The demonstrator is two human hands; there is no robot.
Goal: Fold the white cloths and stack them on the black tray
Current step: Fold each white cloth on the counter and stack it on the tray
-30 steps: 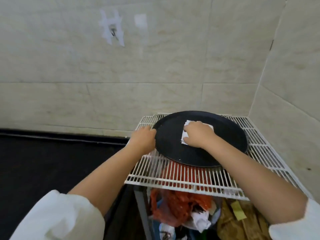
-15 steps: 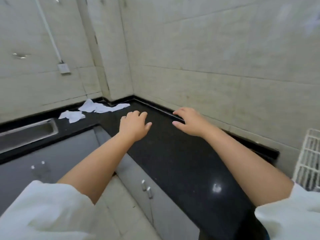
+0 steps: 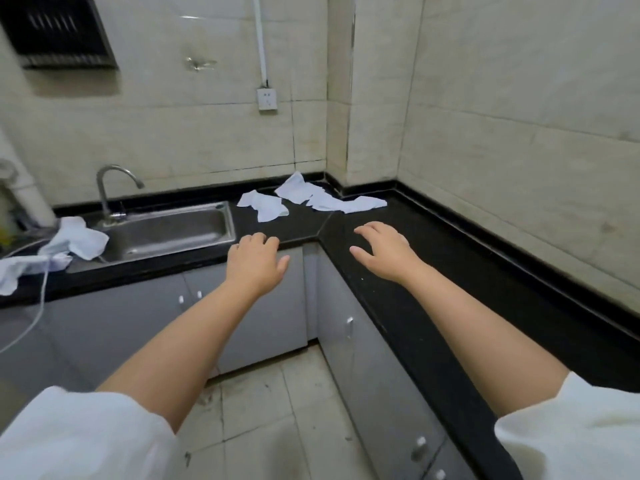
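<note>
Three crumpled white cloths lie in the far corner of the black counter: one (image 3: 264, 206) nearest the sink, one (image 3: 298, 188) against the back wall, one (image 3: 348, 203) stretched to the right. My left hand (image 3: 255, 261) hovers empty in front of the counter's edge, fingers loosely bent. My right hand (image 3: 382, 250) hovers empty over the counter, fingers spread, short of the cloths. The black tray is out of view.
A steel sink (image 3: 166, 230) with a tap (image 3: 110, 188) sits left of the cloths. More white cloth (image 3: 74, 237) is heaped at the sink's left rim. Grey cabinet doors (image 3: 263, 306) run below the L-shaped counter (image 3: 485, 271). A wall socket (image 3: 267, 99) hangs above.
My view swung left from the tray on the wire rack to the counter corner. Both hands left the tray and the folded cloth and now reach toward the loose cloths.
</note>
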